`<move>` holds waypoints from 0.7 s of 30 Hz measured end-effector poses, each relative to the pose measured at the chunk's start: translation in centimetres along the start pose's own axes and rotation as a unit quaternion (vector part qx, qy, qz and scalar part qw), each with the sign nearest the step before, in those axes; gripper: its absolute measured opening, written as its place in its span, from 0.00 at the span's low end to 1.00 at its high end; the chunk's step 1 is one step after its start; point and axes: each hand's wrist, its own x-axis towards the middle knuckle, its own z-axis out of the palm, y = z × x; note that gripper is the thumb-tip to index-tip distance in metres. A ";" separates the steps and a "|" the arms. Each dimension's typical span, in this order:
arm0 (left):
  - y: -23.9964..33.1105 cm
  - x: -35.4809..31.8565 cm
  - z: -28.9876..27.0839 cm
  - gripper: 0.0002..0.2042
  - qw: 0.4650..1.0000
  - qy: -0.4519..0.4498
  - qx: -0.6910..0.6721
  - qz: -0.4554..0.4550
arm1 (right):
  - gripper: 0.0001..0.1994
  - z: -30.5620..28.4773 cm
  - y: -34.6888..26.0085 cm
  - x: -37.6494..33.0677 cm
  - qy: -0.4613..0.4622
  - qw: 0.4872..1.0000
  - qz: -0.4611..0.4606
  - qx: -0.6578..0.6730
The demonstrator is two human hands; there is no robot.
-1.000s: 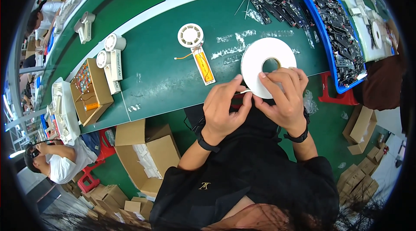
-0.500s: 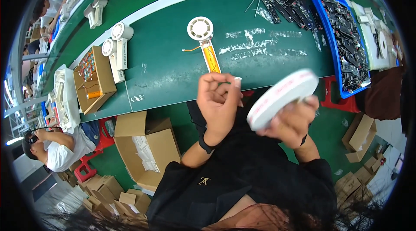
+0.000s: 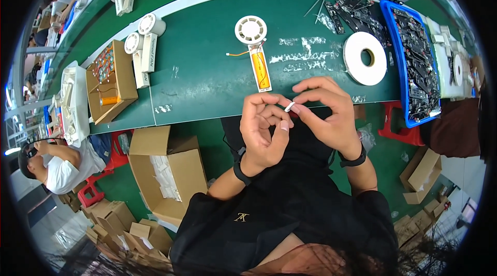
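A small white piece of tape (image 3: 290, 106) sits between the fingertips of both my hands, over the bench's near edge. My left hand (image 3: 265, 132) is closed, fingers curled, its index fingertip at the piece. From the other side my right hand (image 3: 331, 116) pinches it between thumb and fingers. Just beyond lies an opened white handheld fan (image 3: 251, 30). An orange battery (image 3: 261, 71) with thin wires rests in the fan's handle, and a small connector sticks out leftward. The white tape roll (image 3: 377, 61) lies flat on the bench to the right, touched by neither hand.
Several black circuit boards (image 3: 357, 11) lie at the far right beside a blue tray (image 3: 396, 61) full of them. On the left are finished-looking fans (image 3: 149, 51) and a cardboard box (image 3: 126, 82) of parts. An open carton (image 3: 189, 177) stands below the bench.
My right hand has put the tape roll down on the bench at the right and come back to the left hand. Its fingers now meet the small white piece.
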 end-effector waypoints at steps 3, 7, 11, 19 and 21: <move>0.0 -0.1 -0.4 0.25 1.000 0.001 -0.016 -0.012 | 0.09 0.6 0.1 0.2 0.010 0.995 -0.074 -0.061; 1.0 -0.5 -0.9 0.30 0.997 0.037 -0.051 -0.050 | 0.09 1.3 -1.0 -0.6 0.015 0.961 -0.210 -0.182; 1.5 0.2 -1.4 0.28 0.987 0.152 0.045 -0.011 | 0.09 0.6 -2.2 -0.6 0.009 0.967 -0.230 -0.112; -0.5 1.7 -4.6 0.14 0.843 0.057 0.497 0.200 | 0.07 0.8 1.2 6.9 -0.120 0.993 -0.010 -0.019; -0.9 1.7 -4.6 0.12 0.811 0.053 0.535 0.230 | 0.07 1.0 1.7 8.0 -0.157 0.987 0.000 -0.026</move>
